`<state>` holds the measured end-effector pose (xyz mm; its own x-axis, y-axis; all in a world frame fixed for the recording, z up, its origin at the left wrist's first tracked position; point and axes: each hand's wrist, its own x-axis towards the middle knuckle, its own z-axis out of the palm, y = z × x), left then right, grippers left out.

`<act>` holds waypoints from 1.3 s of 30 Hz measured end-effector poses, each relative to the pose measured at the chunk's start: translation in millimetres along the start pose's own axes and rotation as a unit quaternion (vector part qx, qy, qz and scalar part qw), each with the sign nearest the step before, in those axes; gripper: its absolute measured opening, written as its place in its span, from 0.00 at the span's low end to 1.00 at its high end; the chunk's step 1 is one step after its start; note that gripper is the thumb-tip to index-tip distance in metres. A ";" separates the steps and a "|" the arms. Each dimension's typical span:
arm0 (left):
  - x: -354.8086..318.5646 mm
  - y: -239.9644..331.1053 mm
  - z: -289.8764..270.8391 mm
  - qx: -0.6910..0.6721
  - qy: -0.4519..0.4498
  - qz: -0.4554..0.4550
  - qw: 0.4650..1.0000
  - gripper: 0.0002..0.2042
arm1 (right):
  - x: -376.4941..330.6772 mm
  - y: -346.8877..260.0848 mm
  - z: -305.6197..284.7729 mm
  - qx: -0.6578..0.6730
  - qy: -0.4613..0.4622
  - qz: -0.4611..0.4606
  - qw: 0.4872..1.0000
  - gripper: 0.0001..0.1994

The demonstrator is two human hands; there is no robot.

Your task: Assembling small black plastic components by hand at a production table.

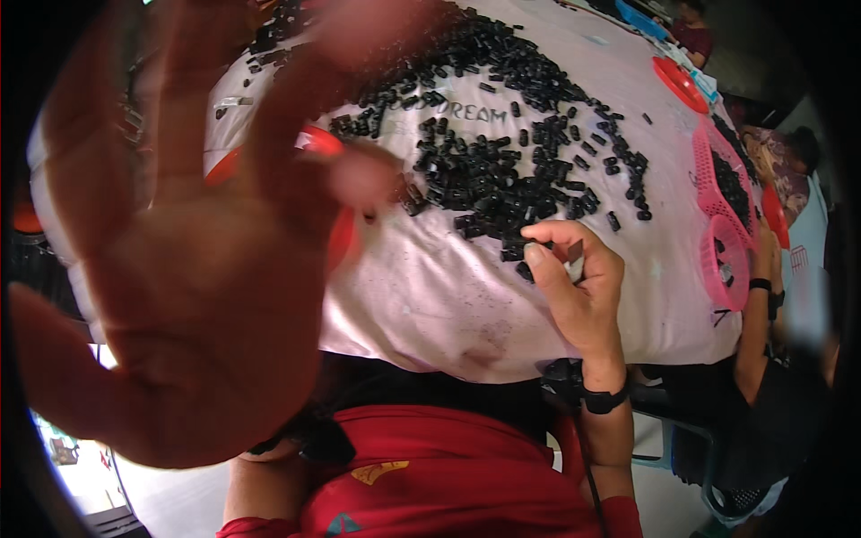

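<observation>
My left hand is raised very close to the camera, palm facing it and fingers spread. It looks large and a little blurred, holds nothing, and hides the left part of the table. My right hand is over the near edge of a pile of small black plastic pieces. Its thumb and forefinger pinch together at a black piece. A small dark and pale object shows inside the curled fingers; I cannot make out its kind. The pieces lie on a pale pink cloth covering the table.
Red plastic rims show partly behind my left hand. Along the right edge stand pink mesh baskets with black pieces inside, and a red round dish lies farther back. A co-worker's arm reaches in at the right; other people sit beyond.
</observation>
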<state>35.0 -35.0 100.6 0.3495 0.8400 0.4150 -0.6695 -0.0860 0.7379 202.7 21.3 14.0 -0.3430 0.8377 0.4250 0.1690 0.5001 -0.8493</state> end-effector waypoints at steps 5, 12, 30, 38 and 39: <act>-31.2 0.1 18.0 0.022 0.033 0.070 0.997 0.10 | 3.1 0.0 1.2 -0.006 -0.018 0.021 1.000 0.06; -51.0 7.5 26.4 0.079 0.094 0.158 0.980 0.12 | 5.6 3.8 2.5 0.033 -0.014 0.021 0.999 0.05; -18.1 -11.0 -65.6 0.152 0.070 -0.224 0.960 0.13 | 0.8 -20.0 0.3 0.110 -0.011 -0.021 0.994 0.09; -16.1 -29.1 -70.7 0.025 0.124 -0.237 0.963 0.10 | 0.1 -13.4 0.5 0.041 -0.018 -0.074 0.996 0.11; -15.8 -30.9 -71.7 0.023 0.123 -0.240 0.963 0.10 | 0.3 -12.1 2.1 0.041 -0.016 -0.071 0.997 0.11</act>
<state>3.1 -7.2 33.1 0.4420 0.8897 -0.1145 -0.4371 0.3251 0.8386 198.6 15.0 23.8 -0.3882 0.7517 0.5331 0.0416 0.5922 -0.8047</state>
